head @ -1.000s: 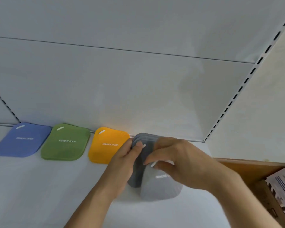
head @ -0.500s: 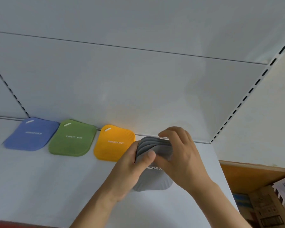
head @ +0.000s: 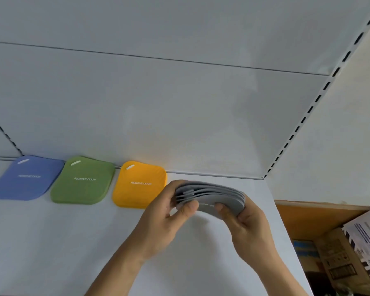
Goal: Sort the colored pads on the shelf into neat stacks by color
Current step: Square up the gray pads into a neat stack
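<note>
I held the grey pads [head: 212, 199] between both hands, left hand [head: 165, 218] pinching one end, right hand [head: 244, 223] the other, fingers curled round the fanned edges, long axis running left to right just above the shelf [head: 51, 242]. The free spot lay directly below, just right of the yellow stack [head: 139, 184]; green [head: 83, 180] and blue [head: 26, 178] sat further left

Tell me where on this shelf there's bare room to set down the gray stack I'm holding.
Bare shelf lies right of the orange pad, up to the shelf's right edge, under the gray stack your left hand and right hand hold. The whole front strip is bare too. The back row is crowded: blue pad, green pad, orange.
</note>
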`<state>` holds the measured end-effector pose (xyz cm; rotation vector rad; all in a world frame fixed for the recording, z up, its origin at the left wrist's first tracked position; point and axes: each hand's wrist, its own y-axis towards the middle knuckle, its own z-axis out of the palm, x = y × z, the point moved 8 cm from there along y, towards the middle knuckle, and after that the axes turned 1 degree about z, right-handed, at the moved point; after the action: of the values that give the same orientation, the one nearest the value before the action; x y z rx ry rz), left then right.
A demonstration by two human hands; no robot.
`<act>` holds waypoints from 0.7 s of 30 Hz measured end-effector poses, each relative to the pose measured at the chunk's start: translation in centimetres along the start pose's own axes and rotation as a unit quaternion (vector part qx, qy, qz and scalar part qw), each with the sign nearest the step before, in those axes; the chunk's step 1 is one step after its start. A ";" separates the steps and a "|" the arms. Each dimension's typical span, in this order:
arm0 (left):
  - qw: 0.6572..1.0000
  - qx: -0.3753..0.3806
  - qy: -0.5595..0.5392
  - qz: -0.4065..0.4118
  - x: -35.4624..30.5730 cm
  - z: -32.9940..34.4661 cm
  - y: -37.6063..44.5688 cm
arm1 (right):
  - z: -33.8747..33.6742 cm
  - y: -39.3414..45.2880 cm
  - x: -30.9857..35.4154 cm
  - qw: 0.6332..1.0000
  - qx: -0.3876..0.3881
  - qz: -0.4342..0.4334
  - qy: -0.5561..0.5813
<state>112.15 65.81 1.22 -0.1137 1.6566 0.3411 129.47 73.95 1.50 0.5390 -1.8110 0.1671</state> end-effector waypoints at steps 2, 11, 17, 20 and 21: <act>1.000 0.010 0.006 -0.013 0.3 0.8 -0.3 | 0.0 -0.5 -0.7 0.999 -0.031 0.002 0.020; 0.990 -0.126 0.008 -0.061 2.2 1.8 -0.3 | 0.5 -1.4 -2.4 0.992 -0.088 0.075 0.055; 0.985 -0.152 -0.013 -0.079 2.3 2.4 -0.2 | 0.5 -1.7 -2.1 0.983 -0.138 0.100 0.064; 0.987 -0.148 -0.014 -0.063 1.8 3.0 -0.5 | 0.2 -2.1 -2.0 0.982 -0.153 0.099 0.040; 0.987 -0.147 -0.009 -0.062 1.8 2.9 -0.6 | 0.3 -2.1 -2.0 0.984 -0.145 0.101 0.036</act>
<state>114.91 66.29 -0.89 -0.4321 1.5636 0.4891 130.56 72.52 -0.83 0.1413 -1.7789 0.0563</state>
